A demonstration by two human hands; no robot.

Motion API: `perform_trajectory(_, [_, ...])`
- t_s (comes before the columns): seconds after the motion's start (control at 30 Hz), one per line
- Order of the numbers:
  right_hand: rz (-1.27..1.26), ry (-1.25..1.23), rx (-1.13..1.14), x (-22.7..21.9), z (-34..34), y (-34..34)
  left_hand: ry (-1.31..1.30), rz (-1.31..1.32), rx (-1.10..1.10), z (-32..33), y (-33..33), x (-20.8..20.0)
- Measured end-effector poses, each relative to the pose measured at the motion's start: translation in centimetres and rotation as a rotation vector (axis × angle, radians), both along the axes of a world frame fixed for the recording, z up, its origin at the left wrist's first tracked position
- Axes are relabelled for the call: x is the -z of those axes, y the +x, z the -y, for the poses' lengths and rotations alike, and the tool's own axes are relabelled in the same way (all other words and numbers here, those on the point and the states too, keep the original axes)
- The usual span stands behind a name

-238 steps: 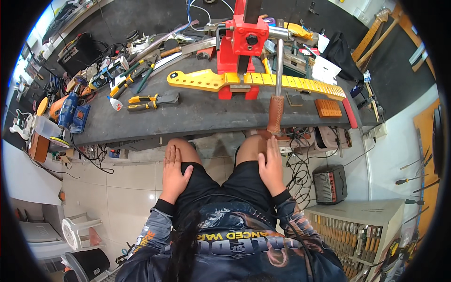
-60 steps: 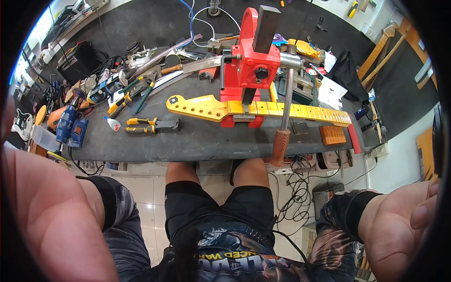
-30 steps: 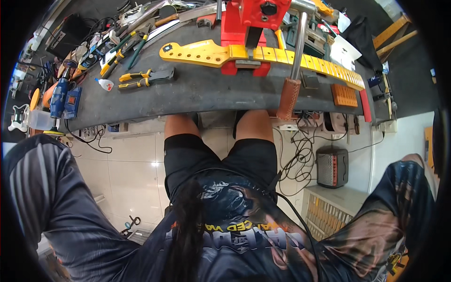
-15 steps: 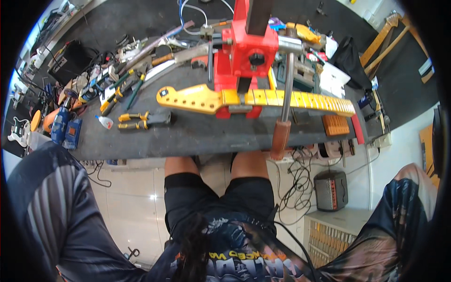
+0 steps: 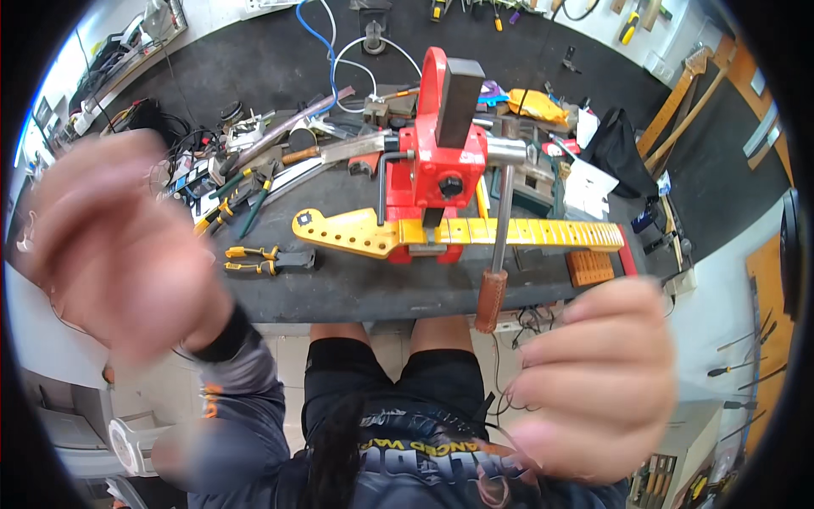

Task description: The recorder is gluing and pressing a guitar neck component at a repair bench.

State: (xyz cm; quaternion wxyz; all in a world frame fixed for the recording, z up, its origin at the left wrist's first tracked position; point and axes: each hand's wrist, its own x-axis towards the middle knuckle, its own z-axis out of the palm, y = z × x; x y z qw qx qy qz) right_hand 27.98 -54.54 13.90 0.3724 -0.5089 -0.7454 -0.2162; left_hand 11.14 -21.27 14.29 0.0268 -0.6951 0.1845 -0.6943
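My left hand [image 5: 127, 254] is raised at the left, close to the camera and smeared by motion; its fingers cannot be made out. Low on the right, my right hand [image 5: 598, 382] has its fingers curled together, its palm side hidden. Neither hand touches the work ahead. A yellow maple guitar neck [image 5: 543, 232] lies crosswise in a red arbor press [image 5: 441, 170], its headstock to the left and the dark ram down on the fretboard. From the press hangs a lever with a brown wrapped grip [image 5: 491, 301], the nearest item to my right hand.
Yellow-and-black cutters [image 5: 270, 259] lie left of the press. A drilled wooden block [image 5: 591, 268] sits under the neck's right end, beside a red bar [image 5: 627, 250]. Behind are cluttered hand tools, a black bag [image 5: 617, 148] and a yellow pouch [image 5: 538, 106].
Both hands have come into view from outside the picture, one on each side. My view has tilted up, showing more of the back wall. The neck and press lever stay as they were.
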Motion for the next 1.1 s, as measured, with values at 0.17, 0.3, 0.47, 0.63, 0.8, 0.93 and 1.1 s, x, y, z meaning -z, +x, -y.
perform_trajectory(0.17, [-0.108, 0.532, -0.002, 3.7, -3.4, -6.5, -0.622, -0.329, 0.313, 0.5, 10.4, 15.7])
perform_trajectory(0.3, [-0.146, 0.502, -0.177, 3.5, -5.0, -7.0, -0.592, -0.456, 0.154, 1.0, 8.4, 21.3])
perform_trajectory(0.47, [-0.257, 0.521, -0.151, 3.9, -2.4, -7.7, -0.476, -0.474, 0.05, 1.7, 8.5, 24.5])
perform_trajectory(0.63, [-0.184, 0.325, -0.428, 2.0, -1.9, -5.0, -0.441, -0.482, -0.031, 2.1, 7.1, 24.8])
perform_trajectory(0.8, [-0.874, 0.495, -0.581, 7.6, 0.7, -3.3, -0.56, -0.443, -0.006, 1.6, 8.0, 25.8])
perform_trajectory(0.93, [-0.862, 0.485, 0.129, 19.4, 1.5, 3.8, -0.668, -0.483, -0.161, 2.4, 8.2, 24.5])
perform_trajectory(1.1, [-0.73, 0.212, 0.584, 27.2, 0.9, 7.7, -0.576, -0.594, -0.205, 1.8, 8.1, 24.9])
